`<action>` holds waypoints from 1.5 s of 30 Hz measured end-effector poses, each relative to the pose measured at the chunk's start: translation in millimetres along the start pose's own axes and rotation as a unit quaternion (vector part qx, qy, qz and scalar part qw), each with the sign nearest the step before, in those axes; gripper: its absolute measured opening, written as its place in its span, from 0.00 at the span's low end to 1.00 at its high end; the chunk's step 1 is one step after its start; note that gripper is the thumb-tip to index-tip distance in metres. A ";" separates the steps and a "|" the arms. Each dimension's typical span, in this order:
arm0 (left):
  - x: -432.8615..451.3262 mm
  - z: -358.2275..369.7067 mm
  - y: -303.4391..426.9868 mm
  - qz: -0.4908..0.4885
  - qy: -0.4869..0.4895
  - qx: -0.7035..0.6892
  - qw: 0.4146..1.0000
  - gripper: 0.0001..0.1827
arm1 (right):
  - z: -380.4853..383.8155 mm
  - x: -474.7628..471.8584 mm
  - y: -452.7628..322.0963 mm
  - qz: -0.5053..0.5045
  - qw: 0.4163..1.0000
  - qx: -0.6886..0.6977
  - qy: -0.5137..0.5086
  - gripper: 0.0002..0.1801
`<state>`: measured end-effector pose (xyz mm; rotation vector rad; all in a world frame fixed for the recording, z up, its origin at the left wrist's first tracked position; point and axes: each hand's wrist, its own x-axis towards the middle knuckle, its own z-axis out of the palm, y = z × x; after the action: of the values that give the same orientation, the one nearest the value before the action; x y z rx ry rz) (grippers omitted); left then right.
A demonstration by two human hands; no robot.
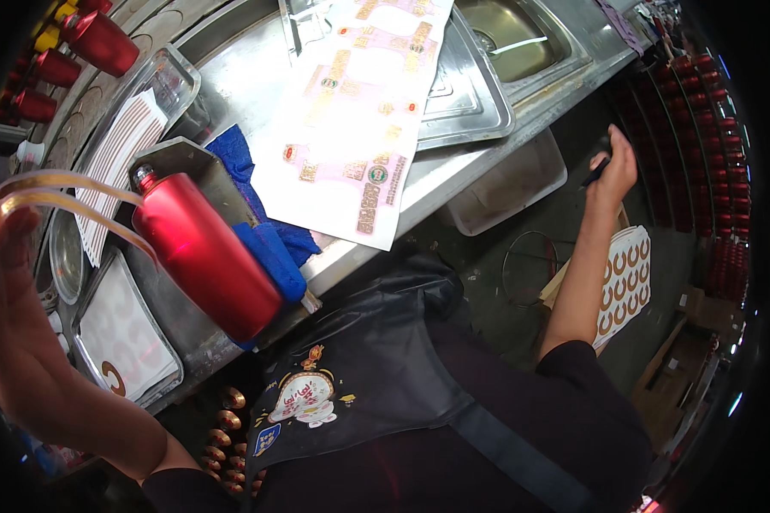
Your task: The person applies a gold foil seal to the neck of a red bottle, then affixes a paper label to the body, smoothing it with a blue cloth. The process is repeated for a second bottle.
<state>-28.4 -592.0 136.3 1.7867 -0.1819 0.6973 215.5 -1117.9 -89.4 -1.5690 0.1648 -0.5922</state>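
My left hand [13, 256], at the left rim, pinches a translucent gold-striped strip [70, 186]. The strip forms two bands that reach to the neck end of a red metal bottle [208, 256]. The bottle lies slanted beside a blue cloth pad [271, 261], near the front edge of the steel counter; its neck has a bare threaded end. Off to the right, away from the counter, my right hand [613, 168] holds a small dark tool [595, 173], mostly hidden by the fingers. Below that forearm sits a sheet of brown C-shaped labels [625, 276].
A large printed label sheet [359, 115] covers part of the counter, beside a metal tray [468, 96] and a sink [520, 38]. Left are striped sheets [122, 154] and a tray of white paper [128, 333]. Red bottles [99, 42] stand at upper left; more fill racks [699, 147] at right.
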 end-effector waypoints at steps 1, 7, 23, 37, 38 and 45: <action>0.3 18.3 -12.5 0.019 -0.020 -0.059 0.998 0.31 | 17.2 -16.5 -46.1 -0.040 0.990 0.071 -0.119 0.15; -4.4 121.9 0.9 -0.078 -0.167 0.019 0.983 0.19 | 118.5 -138.2 -195.1 -0.072 0.797 0.105 -0.590 0.24; -113.4 26.8 -74.6 -0.260 0.004 0.012 0.966 0.19 | -49.2 -29.2 64.4 0.180 0.832 -0.372 -0.370 0.13; -224.4 -145.9 -64.2 -0.341 0.242 0.047 0.907 0.16 | -38.9 38.6 263.0 0.043 0.886 -0.420 -0.193 0.19; -230.8 -155.0 -63.9 -0.337 0.248 0.037 0.908 0.16 | -38.6 39.8 261.6 0.057 0.897 -0.395 -0.191 0.18; -251.2 -191.1 -61.1 -0.328 0.256 -0.036 0.909 0.16 | -40.8 36.0 233.0 0.175 0.964 -0.199 -0.004 0.14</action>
<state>-273.8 -452.1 -17.1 1.4030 0.7119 0.6206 285.1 -1194.4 -305.2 -1.8726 0.5718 -0.2815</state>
